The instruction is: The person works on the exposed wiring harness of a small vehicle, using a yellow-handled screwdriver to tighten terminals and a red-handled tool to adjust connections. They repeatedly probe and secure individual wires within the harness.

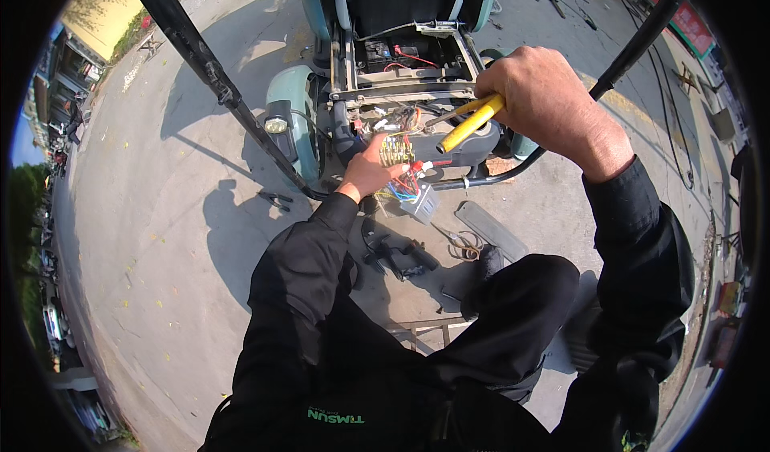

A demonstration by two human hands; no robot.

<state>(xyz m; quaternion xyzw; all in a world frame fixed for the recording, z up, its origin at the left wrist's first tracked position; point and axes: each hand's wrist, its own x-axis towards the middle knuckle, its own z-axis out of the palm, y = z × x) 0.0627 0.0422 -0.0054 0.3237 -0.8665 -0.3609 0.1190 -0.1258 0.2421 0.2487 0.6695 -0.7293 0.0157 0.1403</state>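
Observation:
My left hand [370, 171] is closed around the edge of a small board with rows of brass-coloured parts [395, 151]. Red, blue and yellow wires [405, 186] run from it toward a grey metal box [421, 204] hanging just below. A pair of yellow-handled pliers [472, 125] is gripped in my right hand [549, 103], raised to the right of the board. Their metal end points left, toward loose wires [405, 119] at the front of a small vehicle. My right fingertips are partly hidden behind the fist.
The opened vehicle frame [401, 95] holds a black battery [383, 55] with red leads. A black tube bar [241, 115] curves around its front. On the ground lie scissors [465, 247], a grey flat cover [491, 229], black parts [401, 255] and another tool [277, 199].

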